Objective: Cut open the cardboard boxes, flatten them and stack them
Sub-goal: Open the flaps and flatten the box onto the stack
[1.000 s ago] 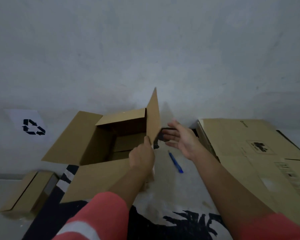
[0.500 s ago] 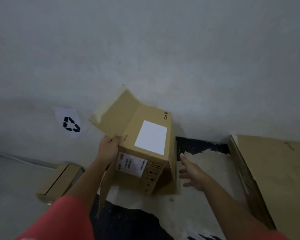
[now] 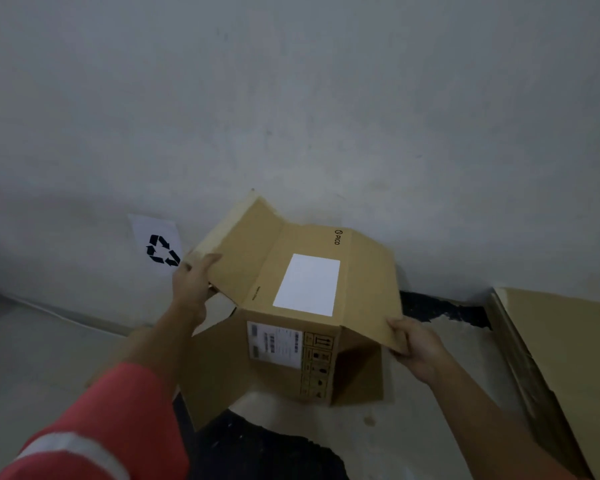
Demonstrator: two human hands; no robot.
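1. A red sleeve (image 3: 84,427) with a pale stripe fills the lower left of the frame.
2. The left hand (image 3: 193,285) grips the box's raised left flap, and the right hand (image 3: 418,344) pinches the right flap's near corner.
3. The cardboard box (image 3: 302,244) stands at the centre, upside down, with a white label on top.
4. Flattened cardboard (image 3: 568,358) lies at the right edge.
5. A recycling sign (image 3: 160,249) hangs on the wall, left of centre.

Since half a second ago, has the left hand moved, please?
Yes. The left hand, holding the box by its left flap, has shifted left and up towards the recycling sign on the wall; its fingers now almost meet the sign's edge.
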